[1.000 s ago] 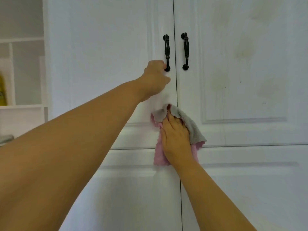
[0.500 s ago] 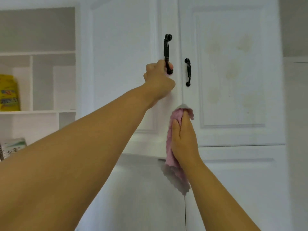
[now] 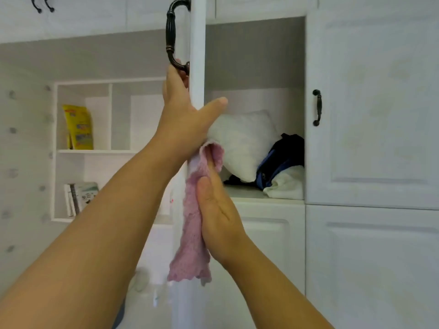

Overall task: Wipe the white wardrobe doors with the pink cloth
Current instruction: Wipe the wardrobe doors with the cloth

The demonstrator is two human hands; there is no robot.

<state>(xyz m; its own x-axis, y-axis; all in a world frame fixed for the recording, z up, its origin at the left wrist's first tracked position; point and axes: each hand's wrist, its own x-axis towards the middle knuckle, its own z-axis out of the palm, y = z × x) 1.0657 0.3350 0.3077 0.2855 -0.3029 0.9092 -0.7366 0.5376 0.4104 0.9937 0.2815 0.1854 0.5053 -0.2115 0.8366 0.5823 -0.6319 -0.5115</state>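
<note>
While the open wardrobe door [image 3: 197, 43] stands edge-on to the camera, the left hand [image 3: 183, 115] steadies it just below the black door handle [image 3: 172, 36], fingers on the handle side and thumb splayed across the edge; how firm that grip is I cannot tell. Below that handle, the right hand [image 3: 218, 217] presses the pink cloth [image 3: 192, 219] flat against the door's edge with straight fingers, the cloth's loose end hanging beneath. To wipe this edge well, I would keep the door braced so it does not swing, fold the cloth around the edge, and draw it in long strokes toward the bottom corner.
</note>
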